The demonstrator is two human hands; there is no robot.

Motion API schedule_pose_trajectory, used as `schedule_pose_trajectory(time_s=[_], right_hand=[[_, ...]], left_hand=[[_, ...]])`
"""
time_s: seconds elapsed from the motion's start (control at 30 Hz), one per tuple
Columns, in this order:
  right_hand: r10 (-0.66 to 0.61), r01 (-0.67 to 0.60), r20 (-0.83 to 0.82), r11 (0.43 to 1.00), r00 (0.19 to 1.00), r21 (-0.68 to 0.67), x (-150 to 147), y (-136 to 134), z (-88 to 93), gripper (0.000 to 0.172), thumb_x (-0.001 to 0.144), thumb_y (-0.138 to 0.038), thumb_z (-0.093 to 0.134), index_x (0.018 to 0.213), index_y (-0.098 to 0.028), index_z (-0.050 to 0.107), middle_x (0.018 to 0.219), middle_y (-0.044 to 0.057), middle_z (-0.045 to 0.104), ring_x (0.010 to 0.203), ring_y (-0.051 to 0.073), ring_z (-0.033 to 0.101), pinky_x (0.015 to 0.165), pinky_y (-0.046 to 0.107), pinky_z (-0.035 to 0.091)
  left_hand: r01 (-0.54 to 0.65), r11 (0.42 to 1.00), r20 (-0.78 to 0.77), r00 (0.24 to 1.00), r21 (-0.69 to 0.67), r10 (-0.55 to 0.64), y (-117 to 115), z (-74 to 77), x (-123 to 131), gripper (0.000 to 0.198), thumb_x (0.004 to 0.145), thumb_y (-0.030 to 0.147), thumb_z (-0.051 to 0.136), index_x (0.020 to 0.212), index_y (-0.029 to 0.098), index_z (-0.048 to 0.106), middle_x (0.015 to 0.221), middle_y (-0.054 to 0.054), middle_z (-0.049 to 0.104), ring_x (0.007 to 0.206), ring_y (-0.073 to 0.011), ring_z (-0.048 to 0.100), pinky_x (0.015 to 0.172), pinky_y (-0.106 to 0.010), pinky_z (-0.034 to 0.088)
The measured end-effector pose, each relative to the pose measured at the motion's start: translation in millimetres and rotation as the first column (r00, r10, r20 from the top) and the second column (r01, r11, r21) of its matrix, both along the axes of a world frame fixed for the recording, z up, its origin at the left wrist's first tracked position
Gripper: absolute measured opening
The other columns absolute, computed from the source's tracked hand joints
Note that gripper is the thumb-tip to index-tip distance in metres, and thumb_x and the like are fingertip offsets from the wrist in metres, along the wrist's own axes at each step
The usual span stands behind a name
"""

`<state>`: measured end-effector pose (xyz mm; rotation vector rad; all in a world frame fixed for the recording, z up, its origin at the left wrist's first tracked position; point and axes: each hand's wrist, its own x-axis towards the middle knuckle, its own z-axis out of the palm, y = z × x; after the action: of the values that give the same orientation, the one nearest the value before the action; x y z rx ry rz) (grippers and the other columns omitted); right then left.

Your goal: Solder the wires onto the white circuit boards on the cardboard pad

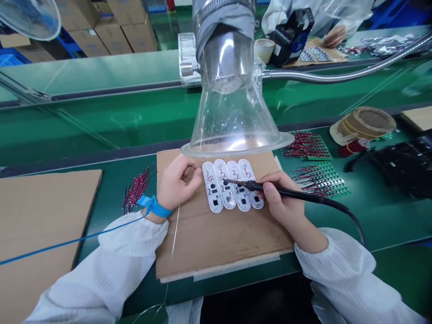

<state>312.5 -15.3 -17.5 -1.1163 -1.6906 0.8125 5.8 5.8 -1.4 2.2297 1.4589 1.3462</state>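
My right hand (283,198) grips a black soldering iron (270,188), its tip over the upper part of the white circuit boards (216,198). Several of these long, rounded boards lie side by side on a sheet of cardboard (216,243), with short red wires on them. Just left of the boards, my left hand (178,180) is closed in a pinch on thin solder wire (175,231), which trails down toward my lap. A blue wrist strap (155,206) with a cord circles my left wrist.
A clear fume hood (232,112) hangs above the boards. Red wires (137,191) lie on the left; green boards with wires (322,180) and a cardboard roll (364,123) are on the right. A co-worker's hand (335,36) rests across the bench.
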Motion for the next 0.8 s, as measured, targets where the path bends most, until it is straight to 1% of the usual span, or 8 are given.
schedule_pose_trajectory(time_s=[0.17,0.33,0.5,0.6,0.7,0.8], right_hand=[[0.014,-0.014,0.044,1.000,0.999,0.002,0.6,0.2,-1.5,0.018,0.110,-0.046,0.067,0.108,-0.029,0.075,0.087,0.002,0.077,0.070,0.020,0.072,0.059,0.033,0.055],[0.033,-0.033,0.087,0.999,0.996,0.000,-1.4,0.2,2.7,0.022,0.110,-0.048,0.066,0.107,-0.029,0.075,0.088,0.002,0.078,0.073,0.021,0.074,0.064,0.035,0.058],[0.037,-0.039,0.106,0.999,0.994,0.023,-2.1,0.6,5.0,0.022,0.110,-0.049,0.065,0.107,-0.029,0.075,0.086,0.002,0.078,0.070,0.020,0.073,0.063,0.034,0.056],[0.037,-0.040,0.116,0.999,0.993,0.022,-0.7,0.3,3.9,0.021,0.110,-0.048,0.066,0.106,-0.029,0.075,0.083,0.001,0.077,0.070,0.021,0.073,0.061,0.034,0.056],[0.031,-0.032,0.087,0.999,0.996,0.010,1.8,-1.1,1.1,0.018,0.109,-0.047,0.068,0.106,-0.030,0.075,0.085,0.002,0.077,0.068,0.020,0.072,0.060,0.034,0.055],[-0.038,0.039,-0.023,0.999,0.999,0.018,2.0,-3.6,-0.6,0.020,0.109,-0.048,0.067,0.106,-0.030,0.075,0.088,0.003,0.077,0.065,0.020,0.070,0.059,0.035,0.056]], left_hand=[[0.010,1.000,0.005,1.000,-0.003,-0.010,0.5,0.2,0.2,0.011,0.091,0.013,0.063,0.086,0.022,0.058,0.067,0.007,0.038,0.056,-0.0107,0.040,0.055,-0.026,0.033],[0.027,1.000,-0.048,0.998,-0.010,-0.027,0.0,-2.0,0.3,0.009,0.093,0.018,0.064,0.087,0.022,0.059,0.067,0.007,0.039,0.058,-0.0116,0.041,0.056,-0.026,0.034],[0.057,0.998,-0.065,0.996,-0.007,-0.057,0.9,-2.2,-0.3,0.008,0.094,0.018,0.063,0.087,0.022,0.060,0.067,0.006,0.040,0.058,-0.0119,0.041,0.056,-0.027,0.034],[0.070,0.997,-0.058,0.996,0.013,-0.069,2.6,-0.8,-5.4,0.009,0.093,0.016,0.063,0.087,0.022,0.059,0.067,0.007,0.039,0.057,-0.0117,0.040,0.055,-0.027,0.033],[0.091,0.995,-0.060,0.994,0.030,-0.090,4.8,0.4,-12.7,0.010,0.091,0.015,0.063,0.088,0.022,0.059,0.066,0.007,0.039,0.057,-0.0115,0.040,0.055,-0.027,0.032],[0.093,0.994,-0.028,0.995,0.050,-0.092,6.5,0.3,-16.9,0.010,0.092,0.014,0.062,0.087,0.022,0.058,0.067,0.007,0.038,0.056,-0.0110,0.040,0.055,-0.027,0.032]])
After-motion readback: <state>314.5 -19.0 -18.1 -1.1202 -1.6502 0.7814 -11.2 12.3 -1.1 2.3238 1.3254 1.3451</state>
